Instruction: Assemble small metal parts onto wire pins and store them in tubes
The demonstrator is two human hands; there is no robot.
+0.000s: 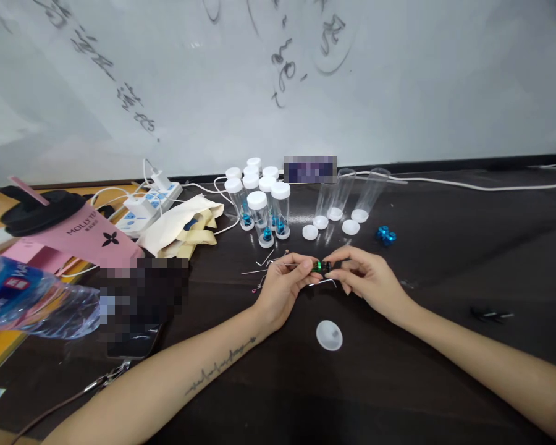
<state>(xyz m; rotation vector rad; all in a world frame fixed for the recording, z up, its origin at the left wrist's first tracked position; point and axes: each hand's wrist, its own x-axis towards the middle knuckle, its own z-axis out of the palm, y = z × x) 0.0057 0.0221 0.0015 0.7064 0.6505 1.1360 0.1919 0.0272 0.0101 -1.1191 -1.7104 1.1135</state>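
Note:
My left hand (285,281) is closed in a pinch on a small green-and-black cylindrical piece (323,266). A thin metal rod runs across the left fingers, in line with that piece. My right hand (375,281) pinches its black end between thumb and fingertips. Just below the fingers lies an L-shaped metal key (332,282). Another bent key (265,257) and several thin pins rest left of my left hand. A round white lid (328,335) lies nearer to me on the dark table. Shiny blue metal parts (386,235) sit beyond my right hand.
Several capped clear tubes (259,216) with blue parts stand at the back. Uncapped tubes (368,191) and white caps (351,227) are to their right. Black parts (491,315) lie far right. A pink cup (78,228), plastic bottle (32,296) and power strip (152,207) crowd the left.

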